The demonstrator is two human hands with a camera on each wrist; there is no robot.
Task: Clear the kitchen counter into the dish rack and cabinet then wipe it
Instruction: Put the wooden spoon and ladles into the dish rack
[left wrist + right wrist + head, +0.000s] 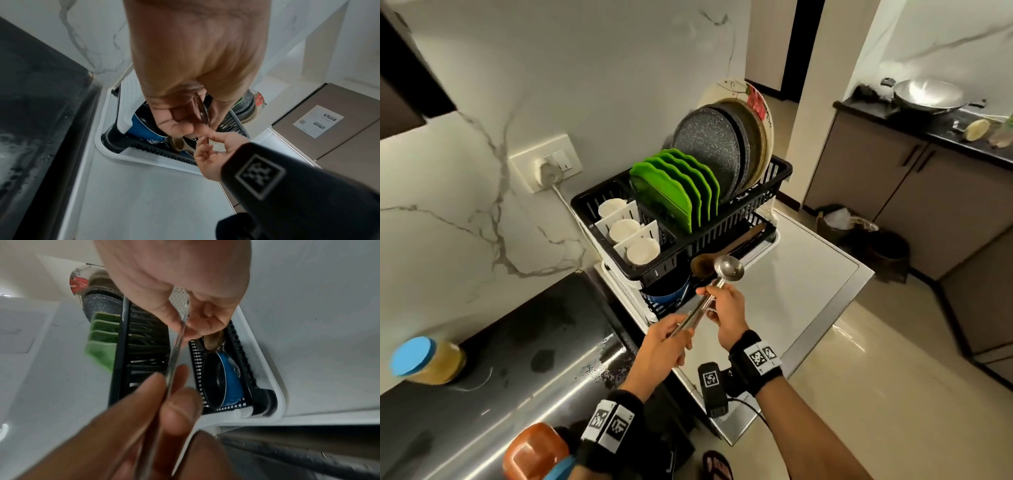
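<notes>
Both hands hold a steel ladle [728, 269] just in front of the black two-tier dish rack [726, 222]. My left hand [681, 330] grips the end of the handle [202, 112]. My right hand [710, 298] pinches the handle [177, 344] close to the bowl. The bowl hovers at the lower tier's front edge, beside a wooden spoon [702, 265] lying there. A blue pan [667, 293] stands in the lower tier. Green plates [671, 192], grey speckled plates [709, 144] and white cups [625, 231] fill the upper tier.
The rack stands on a white appliance top [801, 284]. Left of it runs the wet dark counter [534, 322] with a steel sink [482, 404]. A blue-lidded jar [424, 359] and an orange-lidded container [534, 448] stand near. A plugged wall socket [546, 168] sits behind.
</notes>
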